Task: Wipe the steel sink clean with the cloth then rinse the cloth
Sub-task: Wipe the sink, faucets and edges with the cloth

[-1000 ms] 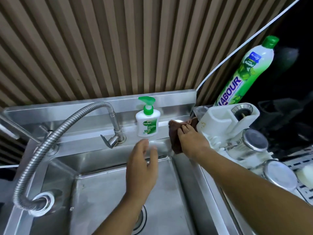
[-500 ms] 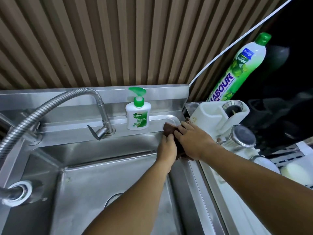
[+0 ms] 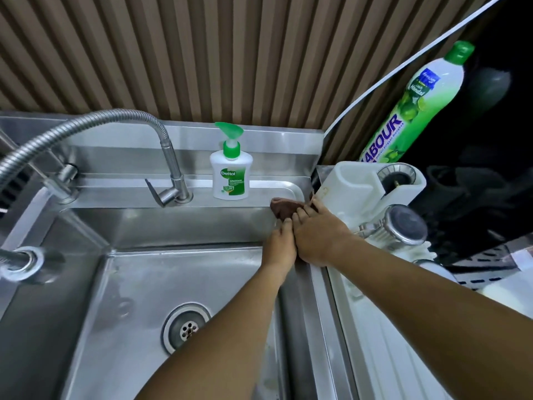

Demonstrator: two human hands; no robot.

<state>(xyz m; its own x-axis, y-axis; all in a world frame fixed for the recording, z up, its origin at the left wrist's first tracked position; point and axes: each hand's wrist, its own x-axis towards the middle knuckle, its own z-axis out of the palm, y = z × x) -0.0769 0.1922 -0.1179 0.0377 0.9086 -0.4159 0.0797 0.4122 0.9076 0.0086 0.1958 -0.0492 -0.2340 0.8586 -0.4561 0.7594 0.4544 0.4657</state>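
A dark brown cloth [image 3: 284, 208] lies bunched at the back right corner of the steel sink [image 3: 173, 226], on the rim. My right hand [image 3: 318, 233] lies flat on top of the cloth and presses it down. Beside it, my left hand [image 3: 280, 246] touches the cloth's lower edge, fingers curled at it; most of the cloth is hidden under both hands. The sink basin has a round drain [image 3: 186, 327] in its floor.
A Dettol pump bottle [image 3: 230, 174] stands on the back ledge, left of the cloth. A flexible steel tap [image 3: 170, 157] rises at the back. Right of the sink are a white holder [image 3: 354, 186], steel lidded jars [image 3: 403, 226] and a green dish-soap bottle [image 3: 418, 105].
My left hand came from above the basin to the right corner and joined the right hand at the cloth. The view shifted, so the drain now shows.
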